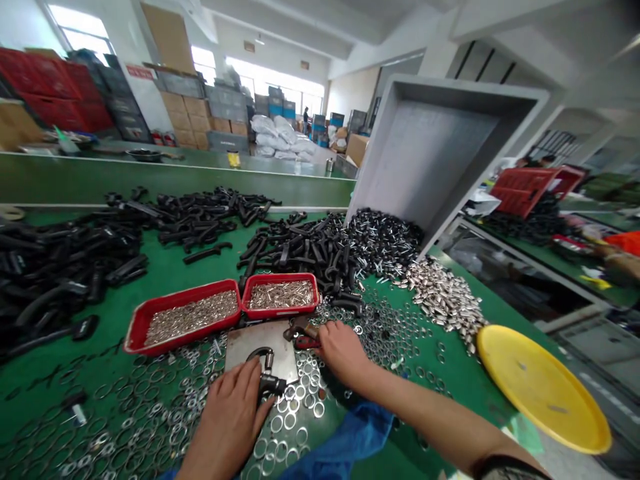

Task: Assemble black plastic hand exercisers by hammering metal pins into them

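My left hand (225, 420) grips a black curved hook-shaped part (265, 380) with a metal end, resting it on a scuffed steel plate (260, 350). My right hand (343, 353) is closed around red-handled pliers (305, 342), whose dark metal jaws point toward the plate's far edge. Loose steel rings (290, 413) lie scattered over the green work table (95, 373) around both hands. Just beyond the plate stand two red trays of small metal pins (183, 320) (280, 295). My hands hide part of the plate.
Heaps of black curved parts (85, 260) cover the table's left and middle. A grey metal chute (430, 153) tilts over the far right, above silver metal pieces (443, 297). A yellow round lid (540, 387) overhangs the right edge. A red crate (535, 190) stands beyond.
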`<state>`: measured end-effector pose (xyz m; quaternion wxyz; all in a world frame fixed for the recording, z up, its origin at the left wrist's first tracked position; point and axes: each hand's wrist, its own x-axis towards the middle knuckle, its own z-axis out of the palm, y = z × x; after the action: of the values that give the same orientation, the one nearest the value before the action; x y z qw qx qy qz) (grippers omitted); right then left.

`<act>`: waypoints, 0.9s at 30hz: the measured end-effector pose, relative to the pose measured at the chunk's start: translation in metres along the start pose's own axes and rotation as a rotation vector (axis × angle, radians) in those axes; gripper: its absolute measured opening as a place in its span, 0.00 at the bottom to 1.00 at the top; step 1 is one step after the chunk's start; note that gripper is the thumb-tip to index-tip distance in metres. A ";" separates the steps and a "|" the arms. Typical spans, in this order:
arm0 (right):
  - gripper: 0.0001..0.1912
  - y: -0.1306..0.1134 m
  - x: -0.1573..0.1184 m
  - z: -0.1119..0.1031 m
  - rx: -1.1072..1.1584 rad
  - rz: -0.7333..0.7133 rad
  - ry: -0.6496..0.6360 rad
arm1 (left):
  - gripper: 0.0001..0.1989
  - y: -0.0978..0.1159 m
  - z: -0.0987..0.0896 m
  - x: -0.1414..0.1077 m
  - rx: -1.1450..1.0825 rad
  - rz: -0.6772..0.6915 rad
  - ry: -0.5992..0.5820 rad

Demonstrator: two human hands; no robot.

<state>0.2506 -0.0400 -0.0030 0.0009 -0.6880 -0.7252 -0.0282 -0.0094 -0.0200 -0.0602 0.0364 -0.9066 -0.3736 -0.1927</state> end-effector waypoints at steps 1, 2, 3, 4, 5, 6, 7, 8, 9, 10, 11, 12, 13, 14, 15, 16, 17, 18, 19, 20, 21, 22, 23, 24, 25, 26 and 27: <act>0.12 0.004 -0.003 0.002 0.006 -0.001 -0.006 | 0.22 0.000 0.003 -0.001 -0.017 -0.017 0.014; 0.10 0.007 -0.006 0.003 0.018 -0.010 -0.011 | 0.21 -0.001 0.005 0.001 -0.040 -0.026 0.012; 0.09 0.010 -0.007 0.004 0.038 -0.026 -0.014 | 0.20 -0.003 0.005 0.004 -0.068 -0.030 0.001; 0.08 0.013 -0.008 0.005 0.063 -0.048 -0.013 | 0.19 -0.005 0.004 0.007 -0.100 -0.033 -0.020; 0.08 0.015 -0.009 0.005 0.092 -0.072 -0.010 | 0.20 -0.007 0.001 0.011 -0.134 -0.038 -0.048; 0.08 0.017 -0.009 0.006 0.132 -0.093 -0.001 | 0.20 -0.009 -0.002 0.015 -0.169 -0.035 -0.078; 0.09 0.019 -0.009 0.007 0.171 -0.111 0.008 | 0.21 -0.012 -0.005 0.018 -0.203 -0.035 -0.107; 0.09 0.021 -0.008 0.007 0.236 -0.128 0.014 | 0.21 -0.013 -0.008 0.020 -0.231 -0.046 -0.122; 0.10 0.023 -0.007 0.007 0.380 -0.134 -0.002 | 0.21 -0.015 -0.010 0.021 -0.250 -0.061 -0.131; 0.11 0.023 -0.006 0.006 0.498 -0.142 -0.054 | 0.22 -0.015 -0.012 0.022 -0.262 -0.075 -0.133; 0.12 0.022 -0.006 0.004 0.593 -0.145 -0.107 | 0.22 -0.014 -0.014 0.021 -0.270 -0.096 -0.129; 0.13 0.019 -0.006 0.002 0.661 -0.142 -0.154 | 0.22 -0.013 -0.015 0.020 -0.274 -0.122 -0.122; 0.14 0.015 -0.007 -0.002 0.691 -0.136 -0.183 | 0.22 -0.011 -0.016 0.019 -0.278 -0.148 -0.113; 0.15 0.011 -0.008 -0.006 0.701 -0.127 -0.185 | 0.21 -0.009 -0.017 0.018 -0.283 -0.174 -0.104; 0.16 0.006 -0.008 -0.009 0.694 -0.116 -0.164 | 0.21 -0.008 -0.018 0.017 -0.288 -0.193 -0.096; 0.17 0.001 -0.008 -0.012 0.672 -0.107 -0.138 | 0.21 -0.007 -0.019 0.016 -0.294 -0.204 -0.091; 0.17 -0.003 -0.006 -0.013 0.630 -0.104 -0.126 | 0.21 -0.007 -0.020 0.015 -0.299 -0.206 -0.090; 0.17 -0.006 -0.004 -0.014 0.573 -0.104 -0.129 | 0.21 -0.007 -0.021 0.015 -0.299 -0.206 -0.092; 0.16 -0.008 -0.002 -0.015 0.512 -0.107 -0.151 | 0.21 -0.007 -0.021 0.015 -0.293 -0.211 -0.093; 0.16 -0.009 0.001 -0.015 0.461 -0.113 -0.183 | 0.21 -0.007 -0.021 0.015 -0.285 -0.223 -0.093; 0.15 -0.010 0.003 -0.016 0.437 -0.120 -0.209 | 0.22 -0.007 -0.021 0.015 -0.275 -0.246 -0.089; 0.16 -0.011 0.004 -0.017 0.448 -0.132 -0.216 | 0.25 -0.007 -0.020 0.015 -0.265 -0.281 -0.081; 0.16 -0.013 0.005 -0.018 0.488 -0.149 -0.194 | 0.30 -0.007 -0.019 0.015 -0.256 -0.318 -0.075; 0.16 -0.016 0.005 -0.020 0.538 -0.165 -0.151 | 0.35 -0.007 -0.018 0.015 -0.250 -0.351 -0.072; 0.16 -0.020 0.004 -0.021 0.571 -0.182 -0.106 | 0.40 -0.007 -0.016 0.015 -0.243 -0.376 -0.072; 0.17 -0.024 0.004 -0.022 0.571 -0.197 -0.073 | 0.44 -0.007 -0.015 0.015 -0.235 -0.391 -0.077; 0.16 -0.028 0.004 -0.021 0.543 -0.212 -0.068 | 0.46 -0.007 -0.015 0.015 -0.226 -0.396 -0.083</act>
<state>0.2214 -0.0387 0.0172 0.1578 -0.5837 -0.7735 0.1900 -0.0095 -0.0081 -0.0416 -0.1192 -0.8213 -0.5213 -0.1990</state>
